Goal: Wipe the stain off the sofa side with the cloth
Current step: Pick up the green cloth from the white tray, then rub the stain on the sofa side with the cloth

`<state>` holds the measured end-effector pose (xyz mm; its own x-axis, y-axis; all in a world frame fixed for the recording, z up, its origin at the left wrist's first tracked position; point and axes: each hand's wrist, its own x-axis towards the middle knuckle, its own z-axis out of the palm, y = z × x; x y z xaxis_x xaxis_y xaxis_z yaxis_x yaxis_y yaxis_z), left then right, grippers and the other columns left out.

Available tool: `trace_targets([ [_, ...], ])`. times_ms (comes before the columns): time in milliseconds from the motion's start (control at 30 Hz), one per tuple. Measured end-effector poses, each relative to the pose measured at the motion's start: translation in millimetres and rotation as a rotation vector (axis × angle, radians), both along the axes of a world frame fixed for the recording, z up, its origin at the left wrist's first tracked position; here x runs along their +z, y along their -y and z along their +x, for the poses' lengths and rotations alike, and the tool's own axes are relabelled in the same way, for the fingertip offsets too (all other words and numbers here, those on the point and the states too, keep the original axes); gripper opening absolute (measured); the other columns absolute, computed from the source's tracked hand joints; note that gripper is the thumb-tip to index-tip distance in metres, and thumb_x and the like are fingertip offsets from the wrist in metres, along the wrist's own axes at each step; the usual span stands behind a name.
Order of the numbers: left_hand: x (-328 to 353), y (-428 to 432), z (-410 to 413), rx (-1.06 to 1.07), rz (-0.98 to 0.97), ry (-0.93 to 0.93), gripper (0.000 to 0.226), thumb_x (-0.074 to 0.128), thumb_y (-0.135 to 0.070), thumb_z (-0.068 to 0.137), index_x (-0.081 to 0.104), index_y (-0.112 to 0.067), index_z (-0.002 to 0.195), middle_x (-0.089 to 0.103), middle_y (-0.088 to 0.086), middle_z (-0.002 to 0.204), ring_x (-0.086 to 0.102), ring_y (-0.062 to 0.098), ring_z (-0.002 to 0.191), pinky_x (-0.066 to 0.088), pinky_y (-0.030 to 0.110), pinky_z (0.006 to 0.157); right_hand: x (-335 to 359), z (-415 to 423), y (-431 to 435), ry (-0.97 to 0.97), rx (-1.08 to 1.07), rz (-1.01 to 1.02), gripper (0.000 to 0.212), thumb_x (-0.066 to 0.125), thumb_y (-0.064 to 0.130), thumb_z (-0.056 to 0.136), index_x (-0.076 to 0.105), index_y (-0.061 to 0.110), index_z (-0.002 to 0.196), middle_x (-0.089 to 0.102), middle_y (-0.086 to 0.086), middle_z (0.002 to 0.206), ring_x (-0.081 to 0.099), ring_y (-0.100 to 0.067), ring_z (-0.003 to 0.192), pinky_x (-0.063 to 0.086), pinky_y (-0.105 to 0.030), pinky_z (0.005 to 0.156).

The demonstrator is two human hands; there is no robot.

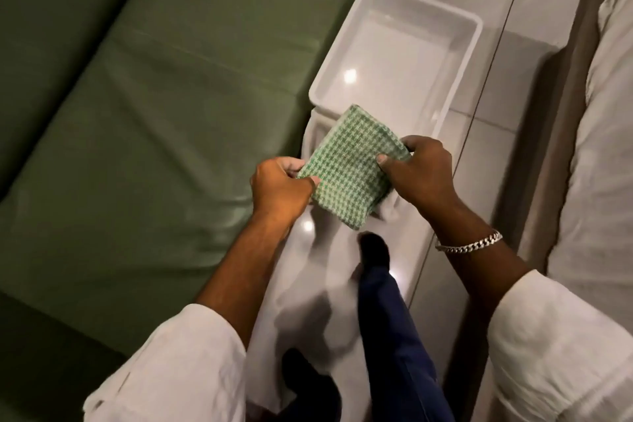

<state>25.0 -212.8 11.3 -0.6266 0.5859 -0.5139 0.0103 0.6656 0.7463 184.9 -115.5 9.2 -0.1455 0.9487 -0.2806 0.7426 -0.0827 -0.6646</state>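
Observation:
A folded green-and-white checked cloth (349, 164) is held flat between both hands above the glossy floor. My left hand (281, 190) pinches its left edge. My right hand (421, 171), with a silver bracelet on the wrist, grips its right edge. The green leather sofa (144, 106) fills the left of the view, its cushions seen from above. No stain shows on the visible sofa surface.
A white plastic tray (455, 62) lies on the tiled floor (479, 147) just beyond the cloth, against the sofa's edge. A beige upholstered seat (603, 147) stands at the right. My legs in blue trousers and dark socks (375, 247) are below the hands.

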Motion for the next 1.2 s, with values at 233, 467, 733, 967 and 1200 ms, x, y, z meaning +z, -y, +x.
trace_targets([
  [233, -95, 130, 18, -0.008, -0.166, -0.09, 0.013, 0.075, -0.005, 0.071, 0.077, -0.017, 0.077, 0.076, 0.007, 0.08, 0.07, 0.024, 0.072, 0.06, 0.035, 0.078, -114, 11, 125, 0.031, 0.029, -0.216, 0.02, 0.075, 0.023, 0.075, 0.072, 0.006, 0.086, 0.075, -0.012, 0.087, 0.068, -0.028, 0.082, 0.054, -0.038, 0.077],
  [467, -205, 230, 22, -0.205, -0.294, -0.459, 0.02, 0.068, -0.004, 0.078, 0.076, -0.006, 0.097, 0.072, 0.013, 0.1, 0.065, 0.025, 0.09, 0.036, 0.016, 0.08, -282, -26, 230, -0.096, -0.012, -0.363, 0.01, 0.064, 0.014, 0.08, 0.069, 0.006, 0.084, 0.071, -0.011, 0.081, 0.066, -0.031, 0.084, 0.045, -0.03, 0.072],
  [733, -282, 291, 8, -0.426, -0.411, -0.747, 0.025, 0.06, -0.002, 0.082, 0.071, 0.001, 0.103, 0.066, 0.02, 0.104, 0.064, 0.035, 0.098, 0.049, 0.039, 0.092, -399, -97, 318, -0.299, -0.205, -0.582, 0.017, 0.056, 0.011, 0.083, 0.069, 0.011, 0.095, 0.073, -0.014, 0.1, 0.065, -0.033, 0.095, 0.042, -0.026, 0.075],
  [967, -273, 317, 9, -0.538, -0.38, -0.926, 0.027, 0.055, 0.0, 0.083, 0.068, 0.003, 0.107, 0.067, 0.022, 0.103, 0.065, 0.039, 0.097, 0.052, 0.042, 0.084, -389, -140, 356, -0.678, -0.423, -0.661, 0.056, 0.051, -0.006, 0.075, 0.047, 0.013, 0.127, 0.064, -0.014, 0.12, 0.06, -0.026, 0.105, 0.042, -0.021, 0.083],
  [1200, -206, 332, -26, -0.737, -0.008, -1.259, 0.036, 0.051, 0.0, 0.091, 0.063, 0.001, 0.125, 0.057, 0.02, 0.139, 0.044, 0.037, 0.14, 0.031, 0.047, 0.12, -368, -181, 366, -0.724, -0.361, -0.725, 0.054, 0.025, 0.041, 0.103, 0.009, 0.029, 0.154, -0.002, -0.001, 0.166, 0.003, -0.024, 0.153, 0.003, -0.04, 0.124],
])
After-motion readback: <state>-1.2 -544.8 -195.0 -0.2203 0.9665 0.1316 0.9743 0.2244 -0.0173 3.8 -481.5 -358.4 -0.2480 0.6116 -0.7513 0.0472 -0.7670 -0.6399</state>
